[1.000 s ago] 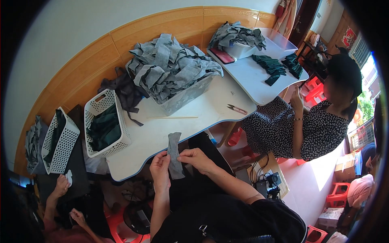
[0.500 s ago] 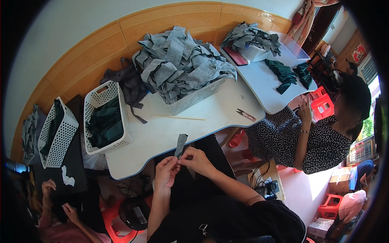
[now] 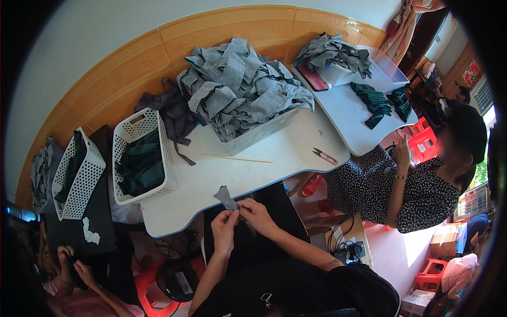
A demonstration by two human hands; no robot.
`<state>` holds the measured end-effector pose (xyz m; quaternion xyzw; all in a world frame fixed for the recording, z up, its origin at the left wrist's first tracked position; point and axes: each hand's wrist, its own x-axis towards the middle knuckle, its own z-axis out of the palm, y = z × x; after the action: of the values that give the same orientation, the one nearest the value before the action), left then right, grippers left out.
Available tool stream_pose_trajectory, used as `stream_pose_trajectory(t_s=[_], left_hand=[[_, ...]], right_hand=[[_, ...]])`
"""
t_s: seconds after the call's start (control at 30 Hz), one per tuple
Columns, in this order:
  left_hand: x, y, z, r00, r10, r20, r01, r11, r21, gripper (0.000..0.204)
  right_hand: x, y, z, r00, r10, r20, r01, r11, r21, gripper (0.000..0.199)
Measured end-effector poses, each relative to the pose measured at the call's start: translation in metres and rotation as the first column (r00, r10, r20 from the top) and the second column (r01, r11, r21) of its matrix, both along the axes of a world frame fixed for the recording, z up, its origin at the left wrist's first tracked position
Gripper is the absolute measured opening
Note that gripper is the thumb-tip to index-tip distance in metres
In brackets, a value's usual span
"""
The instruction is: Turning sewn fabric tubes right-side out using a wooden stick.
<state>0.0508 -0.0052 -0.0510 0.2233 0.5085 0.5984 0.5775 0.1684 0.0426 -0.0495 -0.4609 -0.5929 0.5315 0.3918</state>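
Observation:
My left hand and my right hand are close together just off the table's near edge. Between them they pinch a short grey fabric strip, whose free end points up and to the left over the tabletop. The fingers cover the strip's lower part. Farther back on the white table lies a thin wooden stick. A pair of thread snips rests near the right edge. Behind the stick stands a translucent bin heaped with similar grey fabric strips.
Two white perforated baskets hold dark green fabric. Dark cloth lies beside the bin. A second table carries green strips, a phone and tubs. A person in a patterned dress sits right; another person's hands show lower left.
The fabric strip has swung from upright to leaning left in my fingers. My hands have shifted slightly down. At lower left, the other person's hands have come together around something dark.

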Motion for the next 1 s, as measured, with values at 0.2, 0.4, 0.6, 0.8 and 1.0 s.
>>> stream_pose_trajectory(t_s=[0.2,0.4,0.6,0.8,1.0], left_hand=[[-0.013,0.005,-0.002,0.91,0.078,0.407,-0.047,0.995,-0.086,0.013],[-0.014,0.003,-0.01,0.924,-0.039,0.38,0.068,0.996,-0.063,0.013],[-0.008,-0.003,-0.006,0.91,-0.111,0.399,0.165,0.981,-0.105,0.018],[-0.007,0.0,0.002,0.854,-0.085,0.513,0.173,0.977,-0.127,0.017],[-0.015,0.011,0.009,0.934,-0.135,0.33,0.171,0.982,-0.081,0.022]], right_hand=[[0.006,0.002,-0.001,0.996,0.088,0.001,-0.087,0.988,-0.129,0.021],[0.002,-0.001,0.007,0.989,0.068,0.133,-0.044,0.984,-0.174,0.026],[-0.005,-0.005,0.004,0.997,0.009,-0.076,-0.015,0.997,-0.075,0.02],[-0.001,-0.002,0.008,0.992,-0.003,-0.13,-0.008,0.997,-0.079,0.024],[-0.001,-0.002,0.016,0.997,-0.033,-0.075,0.027,0.996,-0.084,0.026]])
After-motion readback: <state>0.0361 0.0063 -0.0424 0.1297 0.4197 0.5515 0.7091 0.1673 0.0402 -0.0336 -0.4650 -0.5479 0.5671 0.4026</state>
